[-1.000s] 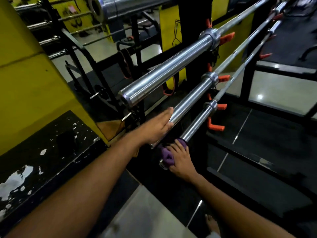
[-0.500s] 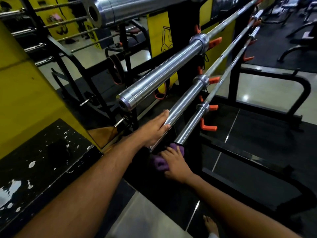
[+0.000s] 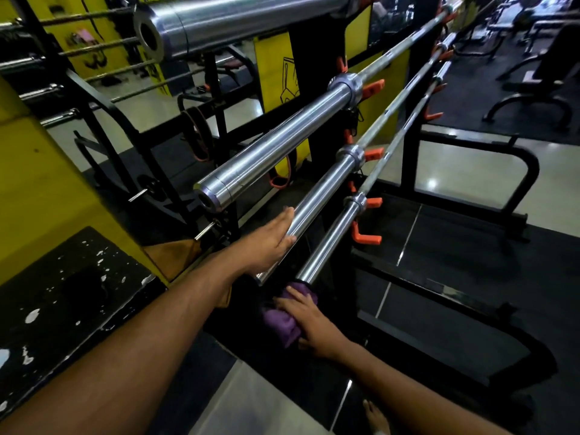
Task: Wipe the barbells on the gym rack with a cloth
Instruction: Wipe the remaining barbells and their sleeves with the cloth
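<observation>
Across dark rubber matting and pale glossy tiles (image 3: pixel 464 171), yellow walls behind, chrome barbells (image 3: pixel 276 152) lie level on the black rack (image 3: pixel 314 51), running up-right. Left hand (image 3: pixel 270 243) rests flat-fingered on the third bar; right hand (image 3: pixel 310 321) clutches the purple cloth (image 3: pixel 279 324) over the lowest sleeve's end.

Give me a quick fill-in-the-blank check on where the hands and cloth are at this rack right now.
1. The cloth wrapped on the lowest barbell is coloured ____.
2. The hand gripping the cloth is the ____ hand.
3. The left hand lies with straight fingers on the barbell sleeve just ____ the one being wiped.
4. The hooks holding the bars are coloured ____.

Missing words: purple; right; above; orange
</observation>
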Available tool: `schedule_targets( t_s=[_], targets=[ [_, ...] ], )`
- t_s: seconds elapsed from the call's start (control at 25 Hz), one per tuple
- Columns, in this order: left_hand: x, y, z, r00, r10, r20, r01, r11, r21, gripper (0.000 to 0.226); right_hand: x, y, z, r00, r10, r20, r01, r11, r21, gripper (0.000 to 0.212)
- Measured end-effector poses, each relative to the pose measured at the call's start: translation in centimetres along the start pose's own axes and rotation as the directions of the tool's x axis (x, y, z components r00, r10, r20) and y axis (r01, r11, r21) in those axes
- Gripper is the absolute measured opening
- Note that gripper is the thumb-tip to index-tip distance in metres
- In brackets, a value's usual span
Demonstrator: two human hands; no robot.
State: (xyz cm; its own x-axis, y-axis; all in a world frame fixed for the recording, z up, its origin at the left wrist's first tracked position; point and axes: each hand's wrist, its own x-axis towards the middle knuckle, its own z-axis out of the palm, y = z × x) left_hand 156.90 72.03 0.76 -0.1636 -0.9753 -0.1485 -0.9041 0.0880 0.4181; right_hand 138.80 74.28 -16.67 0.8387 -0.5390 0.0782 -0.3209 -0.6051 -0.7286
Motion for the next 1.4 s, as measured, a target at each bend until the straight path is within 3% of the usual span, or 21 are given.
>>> schedule_targets(
  t_s=[0.08,0.16,0.24,0.32,0.36,0.44,0.52,0.72,0.84,0.96,1.12,1.28,1.4],
  targets=[
    [0.6,0.1,-0.7,0.999,0.014,0.032,-0.014,1.000,-0.002,0.068,-1.2,0.1,-0.7,0.996,0.058,-0.061,-0.047,0.984,0.170,0.074],
    [2.3,0.6,-1.4,0.999,0.041,0.005,-0.041,0.999,0.018,0.073,-2.4,0.7,-1.5,0.948,0.220,-0.230,-0.105,0.898,0.428,0.056],
    [5.1,1.5,-1.8,0.997,0.065,-0.039,-0.064,0.997,0.037,0.076,-2.6,1.9,-2.3,0.783,0.497,-0.375,-0.087,0.684,0.724,0.040],
    [8.4,2.4,-1.8,0.996,0.079,-0.032,-0.077,0.995,0.064,0.078,-1.9,4.0,-4.0,0.605,0.747,-0.276,0.009,0.341,0.940,0.045],
    [10.0,2.7,-1.8,0.997,0.079,-0.021,-0.077,0.993,0.088,0.079,-1.5,5.1,-5.1,0.561,0.801,-0.209,0.079,0.199,0.977,0.046],
    [13.3,3.2,-1.8,0.997,0.073,-0.014,-0.071,0.991,0.112,0.082,-0.5,6.5,-7.7,0.505,0.854,-0.129,0.160,0.054,0.986,0.036],
    [16.7,3.4,-1.6,0.998,0.063,-0.026,-0.060,0.992,0.110,0.085,0.7,7.8,-10.4,0.499,0.863,-0.083,0.231,-0.040,0.972,0.028],
    [20.4,3.0,-0.6,0.997,0.028,-0.070,-0.020,0.994,0.109,0.097,6.3,12.6,-14.3,0.457,0.889,-0.015,0.384,-0.182,0.905,0.034],
    [20.1,3.0,-0.2,0.995,0.027,-0.094,-0.015,0.992,0.129,0.097,11.1,14.9,-15.1,0.443,0.896,0.035,0.392,-0.228,0.891,0.047],
    [19.9,3.6,-0.4,0.996,0.011,-0.093,0.000,0.993,0.115,0.098,14.4,17.7,-15.9,0.382,0.921,0.078,0.382,-0.234,0.894,0.051],
    [19.8,3.8,-0.5,0.997,-0.017,-0.075,0.024,0.995,0.093,0.097,14.9,19.7,-16.3,0.481,0.874,0.064,0.509,-0.338,0.792,0.035],
    [19.7,3.7,-0.4,0.997,0.007,-0.083,0.001,0.995,0.096,0.098,14.6,18.8,-15.8,0.552,0.826,0.113,0.405,-0.385,0.829,0.040],
    [19.7,3.3,-0.5,0.998,-0.013,-0.068,0.019,0.995,0.097,0.098,13.4,18.0,-14.6,0.538,0.836,0.112,0.342,-0.337,0.877,0.036]
  ],
)
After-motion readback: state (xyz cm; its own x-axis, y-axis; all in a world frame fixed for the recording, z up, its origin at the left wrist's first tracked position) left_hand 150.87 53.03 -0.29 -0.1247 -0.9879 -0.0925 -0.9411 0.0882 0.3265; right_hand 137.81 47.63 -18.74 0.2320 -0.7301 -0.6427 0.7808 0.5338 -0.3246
